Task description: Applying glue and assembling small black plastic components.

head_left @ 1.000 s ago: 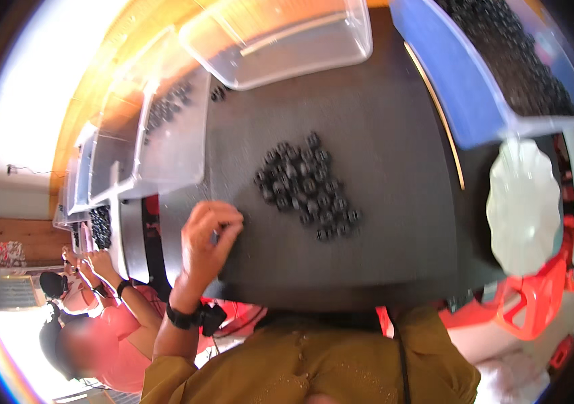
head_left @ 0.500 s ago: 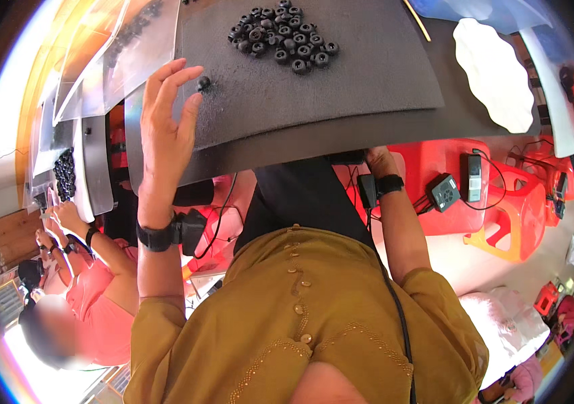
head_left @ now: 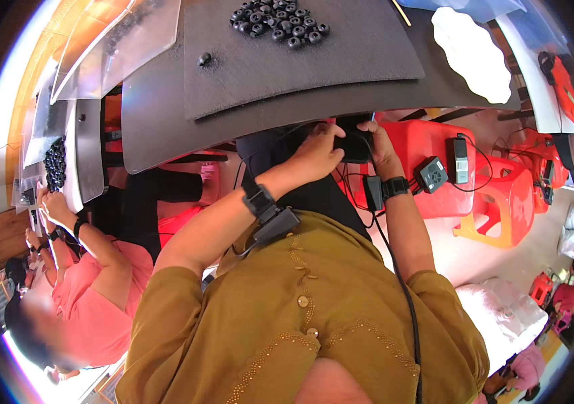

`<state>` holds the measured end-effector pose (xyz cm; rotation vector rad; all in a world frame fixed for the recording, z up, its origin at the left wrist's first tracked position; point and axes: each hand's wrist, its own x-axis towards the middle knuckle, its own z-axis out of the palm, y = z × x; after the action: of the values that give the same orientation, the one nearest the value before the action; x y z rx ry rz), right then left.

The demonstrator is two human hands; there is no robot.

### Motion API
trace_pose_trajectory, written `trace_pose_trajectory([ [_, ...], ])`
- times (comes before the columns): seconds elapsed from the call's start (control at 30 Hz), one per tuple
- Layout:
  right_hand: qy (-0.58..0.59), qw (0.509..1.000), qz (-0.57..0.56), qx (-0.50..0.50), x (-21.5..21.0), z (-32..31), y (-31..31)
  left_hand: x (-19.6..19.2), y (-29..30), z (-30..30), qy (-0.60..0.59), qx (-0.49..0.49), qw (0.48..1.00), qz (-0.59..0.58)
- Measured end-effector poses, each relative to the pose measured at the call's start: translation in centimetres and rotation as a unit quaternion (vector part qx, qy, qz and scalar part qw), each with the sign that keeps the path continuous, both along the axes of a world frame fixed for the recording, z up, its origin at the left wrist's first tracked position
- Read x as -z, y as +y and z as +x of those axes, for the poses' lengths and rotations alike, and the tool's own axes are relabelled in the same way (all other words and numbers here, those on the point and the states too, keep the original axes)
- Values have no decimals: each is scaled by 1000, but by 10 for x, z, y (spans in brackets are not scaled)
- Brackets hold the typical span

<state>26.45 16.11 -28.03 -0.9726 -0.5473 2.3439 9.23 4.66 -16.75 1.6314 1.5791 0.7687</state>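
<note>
My left hand (head_left: 321, 153) is below the table's front edge, over my lap, its fingers apart and reaching to a dark flat object (head_left: 353, 137). My right hand (head_left: 383, 145) is closed around the right side of that object, which is partly hidden by the table edge and my fingers; its kind is unclear. On the black mat (head_left: 287, 71) lies a pile of small black ring-like pieces (head_left: 280, 20) with hollow centres. One black piece (head_left: 204, 59) sits apart from the pile, near the mat's left edge.
A white wavy-edged sheet (head_left: 472, 54) and a thin stick (head_left: 401, 12) lie on the table's right side. Clear plastic sheets (head_left: 118, 50) stand at the left. Red stools (head_left: 496, 209), small boxes with cables (head_left: 432, 174), and a co-worker (head_left: 98, 283) at the left surround me.
My left hand has left the mat beside the single black piece and come down to my lap, next to my right hand. The table sits slightly higher in view.
</note>
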Motion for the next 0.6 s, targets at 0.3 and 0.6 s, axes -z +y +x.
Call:
trace_pose_trajectory([
  [0.3, 1, 999, 28, 40, -23, -17, -17, 31, 18, 28, 26, -39, 995, -90],
  [0.6, 58, 998, 20, 5, -25, -25, -19, 52, 26, 23, -17, -31, 990, -139],
])
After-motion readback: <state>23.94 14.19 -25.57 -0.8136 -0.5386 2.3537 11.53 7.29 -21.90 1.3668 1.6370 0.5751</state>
